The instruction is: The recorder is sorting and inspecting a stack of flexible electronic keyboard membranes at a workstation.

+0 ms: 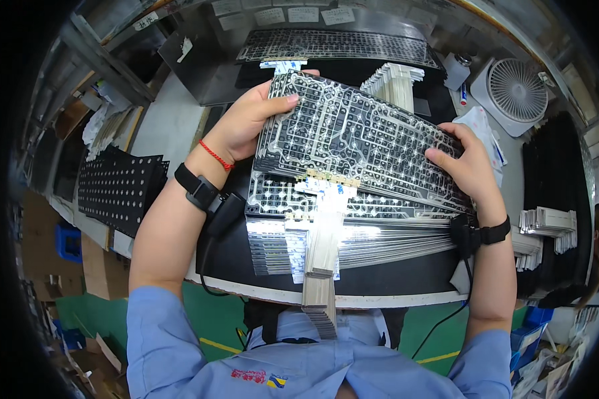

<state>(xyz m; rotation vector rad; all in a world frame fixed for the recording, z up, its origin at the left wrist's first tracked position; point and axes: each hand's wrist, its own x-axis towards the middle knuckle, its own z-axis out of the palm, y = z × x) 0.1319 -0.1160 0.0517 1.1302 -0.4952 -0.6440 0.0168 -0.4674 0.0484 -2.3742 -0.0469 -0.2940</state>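
Note:
A stack of keyboard circuit sheets, black with silvery traces, is tilted between my two hands. My left hand is closed on its upper left corner, thumb on top. At the right end my right hand grips the edge, its thumb also lying on the upper face. Beneath is a thicker fanned pile of similar sheets on the black work mat. Pale flat ribbon tails hang from the sheets over the table's near edge. Each wrist wears a black strap device.
Another keyboard sheet lies at the back, near a bundle of pale tails. A white fan, a bottle and a marker stand far right. Black perforated sheets lie left; a dark stack with pale tails sits right.

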